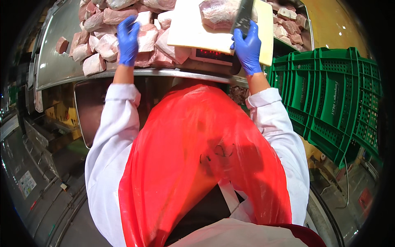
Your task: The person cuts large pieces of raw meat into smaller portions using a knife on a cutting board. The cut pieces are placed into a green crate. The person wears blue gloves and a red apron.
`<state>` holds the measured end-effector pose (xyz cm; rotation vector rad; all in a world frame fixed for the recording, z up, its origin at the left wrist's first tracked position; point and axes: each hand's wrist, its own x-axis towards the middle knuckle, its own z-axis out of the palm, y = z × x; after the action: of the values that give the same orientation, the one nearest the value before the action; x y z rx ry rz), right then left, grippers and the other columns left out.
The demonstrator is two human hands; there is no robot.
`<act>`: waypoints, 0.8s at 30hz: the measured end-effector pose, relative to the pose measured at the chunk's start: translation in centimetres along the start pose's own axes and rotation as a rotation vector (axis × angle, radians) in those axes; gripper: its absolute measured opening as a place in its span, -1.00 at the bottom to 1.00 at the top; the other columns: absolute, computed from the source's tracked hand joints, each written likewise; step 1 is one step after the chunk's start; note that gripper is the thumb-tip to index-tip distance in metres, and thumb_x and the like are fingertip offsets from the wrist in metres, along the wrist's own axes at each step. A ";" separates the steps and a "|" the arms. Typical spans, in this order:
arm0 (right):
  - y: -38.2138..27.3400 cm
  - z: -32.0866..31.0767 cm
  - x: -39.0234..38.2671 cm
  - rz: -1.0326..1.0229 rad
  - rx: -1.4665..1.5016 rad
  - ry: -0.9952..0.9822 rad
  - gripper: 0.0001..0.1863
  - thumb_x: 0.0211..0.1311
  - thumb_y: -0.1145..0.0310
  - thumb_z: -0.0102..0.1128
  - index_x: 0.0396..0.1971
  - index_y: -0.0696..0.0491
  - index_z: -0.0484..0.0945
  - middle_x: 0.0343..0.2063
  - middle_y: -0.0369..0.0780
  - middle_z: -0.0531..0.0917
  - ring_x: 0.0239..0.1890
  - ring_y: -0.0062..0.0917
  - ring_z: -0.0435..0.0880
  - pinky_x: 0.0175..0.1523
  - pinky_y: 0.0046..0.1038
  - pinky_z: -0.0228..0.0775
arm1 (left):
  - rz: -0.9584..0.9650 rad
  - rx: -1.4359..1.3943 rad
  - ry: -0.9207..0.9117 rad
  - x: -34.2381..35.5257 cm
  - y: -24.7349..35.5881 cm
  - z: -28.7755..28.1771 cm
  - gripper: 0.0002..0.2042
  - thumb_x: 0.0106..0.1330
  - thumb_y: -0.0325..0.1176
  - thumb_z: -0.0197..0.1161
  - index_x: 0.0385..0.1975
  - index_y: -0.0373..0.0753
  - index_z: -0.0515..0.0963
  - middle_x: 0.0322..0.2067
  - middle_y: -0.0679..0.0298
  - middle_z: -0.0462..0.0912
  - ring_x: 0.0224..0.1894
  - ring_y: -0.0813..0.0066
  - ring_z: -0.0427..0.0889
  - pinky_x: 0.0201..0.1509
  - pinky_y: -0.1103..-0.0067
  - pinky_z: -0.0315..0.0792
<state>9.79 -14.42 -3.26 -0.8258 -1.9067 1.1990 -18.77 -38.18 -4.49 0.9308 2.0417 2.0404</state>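
Along the left edge of the surface (pixel 51 66), bare metal leaves an open lane, with one lone meat chunk (pixel 61 45) in it. Right of that, piled raw meat chunks (pixel 107 46) reach nearly to the near edge, blocking low passage around the left hand (pixel 128 45). The cutting board (pixel 183 31) has room on its left side, beside the large meat cut (pixel 218 14); toward its right edge, the knife (pixel 242 18) in the right hand (pixel 249 47) bars the way. A digital display (pixel 214 55) obstructs the near edge below the board. Green plastic crates (pixel 325 90) hem the right end. The far edge is cropped, so clearance there is hard to judge.
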 end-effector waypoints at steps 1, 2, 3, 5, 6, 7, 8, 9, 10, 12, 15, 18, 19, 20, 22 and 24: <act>0.8 -0.5 -0.4 0.126 0.167 0.018 -0.32 0.34 0.45 0.15 0.39 0.28 0.12 -0.45 -0.04 0.71 -0.56 -0.34 0.71 -0.48 -0.34 0.61 | 0.037 -0.054 -0.108 1.6 0.2 3.3 -0.68 0.42 -0.34 0.29 0.07 -0.37 0.51 -0.02 0.18 0.64 0.02 0.39 0.61 0.16 0.47 0.49; 1.1 -0.6 -0.5 0.179 0.338 0.078 -0.42 0.32 0.57 0.14 0.28 0.34 0.18 -0.36 -0.15 0.65 -0.52 -0.56 0.65 -0.53 -0.55 0.58 | 0.086 -0.051 -0.254 3.2 0.8 6.8 -0.66 0.43 -0.33 0.27 0.08 -0.39 0.51 0.00 0.16 0.64 0.03 0.38 0.61 0.18 0.48 0.47; 1.1 -0.3 0.0 0.182 0.418 0.076 -0.48 0.31 0.59 0.13 0.22 0.32 0.21 -0.35 -0.14 0.64 -0.51 -0.54 0.65 -0.53 -0.54 0.58 | 0.139 -0.038 -0.390 4.7 1.0 9.7 -0.65 0.43 -0.32 0.25 0.09 -0.40 0.51 0.02 0.13 0.64 0.04 0.38 0.60 0.20 0.49 0.45; 0.8 1.6 1.8 0.185 0.595 0.044 -0.60 0.30 0.63 0.11 0.10 0.28 0.28 -0.33 -0.13 0.61 -0.49 -0.51 0.65 -0.55 -0.52 0.58 | 0.035 -0.075 -0.434 7.9 -3.9 14.3 -0.69 0.43 -0.26 0.23 0.07 -0.28 0.52 0.01 0.20 0.64 0.10 0.42 0.55 0.14 0.50 0.46; 0.4 2.1 2.7 0.180 0.629 0.079 -0.71 0.28 0.65 0.10 -0.03 0.23 0.31 -0.34 -0.13 0.60 -0.49 -0.50 0.64 -0.56 -0.51 0.57 | -0.060 -0.012 -0.613 8.2 -5.4 16.0 -0.65 0.48 -0.23 0.16 0.16 -0.26 0.48 0.11 0.16 0.58 0.18 0.39 0.51 0.23 0.46 0.41; 1.1 2.1 4.3 0.174 0.671 0.119 -0.70 0.29 0.63 0.10 -0.02 0.23 0.31 -0.38 -0.14 0.59 -0.52 -0.50 0.63 -0.55 -0.48 0.56 | -0.149 0.047 -0.809 8.5 -5.6 18.0 -0.61 0.54 -0.20 0.08 0.25 -0.25 0.44 0.22 0.12 0.51 0.26 0.36 0.47 0.32 0.43 0.37; 2.4 1.7 6.0 0.173 0.680 0.102 -0.71 0.29 0.60 0.12 -0.02 0.23 0.32 -0.39 -0.14 0.60 -0.54 -0.50 0.63 -0.54 -0.47 0.55 | -0.062 0.051 -0.687 7.3 -4.5 19.4 -0.64 0.45 -0.20 0.19 0.11 -0.28 0.51 0.01 0.09 0.60 0.12 0.31 0.56 0.23 0.42 0.43; 3.9 0.9 7.9 0.172 0.690 0.082 -0.71 0.29 0.58 0.13 -0.03 0.22 0.33 -0.41 -0.14 0.60 -0.56 -0.51 0.62 -0.53 -0.47 0.54 | 0.023 0.054 -0.561 5.5 -2.8 20.0 -0.67 0.36 -0.21 0.30 -0.03 -0.32 0.57 -0.19 0.06 0.69 -0.01 0.27 0.64 0.14 0.42 0.48; 6.0 0.1 10.4 0.133 0.675 -0.025 -0.78 0.32 0.52 0.15 -0.10 0.22 0.40 -0.44 -0.16 0.61 -0.56 -0.51 0.63 -0.50 -0.49 0.55 | 0.056 0.074 -0.565 4.2 -3.2 19.7 -0.59 0.30 -0.12 0.35 0.01 -0.28 0.55 -0.14 0.02 0.65 -0.07 0.24 0.64 0.12 0.43 0.49; 10.2 -3.7 14.7 0.237 0.689 -0.257 -0.77 0.37 0.43 0.17 -0.06 0.21 0.47 -0.47 -0.19 0.64 -0.56 -0.55 0.62 -0.44 -0.53 0.54 | 0.095 0.067 -0.621 -1.5 -0.7 20.2 -0.53 0.28 -0.12 0.41 0.08 -0.26 0.51 -0.05 0.04 0.55 -0.02 0.19 0.59 0.12 0.39 0.48; 5.3 -4.7 15.8 0.301 0.244 -0.437 -0.85 0.35 0.36 0.06 -0.22 0.12 0.52 -0.62 -0.24 0.61 -0.63 -0.62 0.60 -0.58 -0.56 0.44 | 0.463 0.117 -0.801 -6.2 4.9 18.8 -0.58 0.27 -0.18 0.42 0.05 -0.22 0.55 -0.06 0.11 0.59 -0.08 0.25 0.63 0.06 0.42 0.53; 0.2 -6.1 12.3 0.154 0.113 -0.281 -0.66 0.37 0.41 0.14 0.09 0.19 0.45 -0.49 -0.16 0.65 -0.58 -0.51 0.63 -0.48 -0.48 0.53 | 0.452 0.209 -0.575 -5.1 1.5 17.5 -0.60 0.24 -0.21 0.45 0.02 -0.20 0.58 -0.11 0.16 0.62 -0.12 0.26 0.66 0.00 0.43 0.56; -1.9 -6.3 10.1 0.138 0.081 -0.264 -0.66 0.38 0.41 0.18 0.09 0.20 0.45 -0.45 -0.19 0.64 -0.55 -0.57 0.63 -0.45 -0.53 0.53 | 0.317 0.158 -0.472 -4.0 1.2 16.4 -0.59 0.20 -0.21 0.47 0.00 -0.23 0.59 -0.16 0.14 0.63 -0.11 0.25 0.66 -0.02 0.43 0.57; -2.6 -6.3 7.5 0.171 0.158 -0.205 -0.61 0.38 0.42 0.19 0.15 0.19 0.42 -0.44 -0.20 0.64 -0.53 -0.58 0.64 -0.46 -0.55 0.52 | 0.304 0.207 -0.384 -2.4 0.9 15.3 -0.58 0.19 -0.21 0.48 -0.01 -0.25 0.58 -0.15 0.13 0.63 -0.10 0.25 0.67 -0.03 0.42 0.57; -2.9 -6.4 2.9 0.166 0.289 -0.075 -0.56 0.36 0.49 0.20 0.19 0.20 0.36 -0.38 -0.19 0.65 -0.52 -0.57 0.64 -0.49 -0.56 0.52 | 0.273 0.270 -0.269 0.3 0.9 14.9 -0.54 0.17 -0.19 0.49 -0.01 -0.30 0.57 -0.14 0.11 0.61 -0.11 0.23 0.67 -0.03 0.40 0.57; -1.3 -6.9 1.1 0.171 0.440 0.059 -0.60 0.33 0.58 0.19 0.13 0.22 0.36 -0.32 -0.18 0.65 -0.49 -0.56 0.66 -0.50 -0.59 0.54 | 0.185 0.307 -0.299 1.6 0.6 15.5 -0.39 0.20 -0.12 0.47 0.14 -0.40 0.45 0.03 -0.04 0.50 -0.01 0.14 0.62 0.07 0.34 0.53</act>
<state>14.78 -10.84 0.27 -0.7802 -1.4652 1.6039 -12.30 -23.94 -4.87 1.4284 2.1999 1.5616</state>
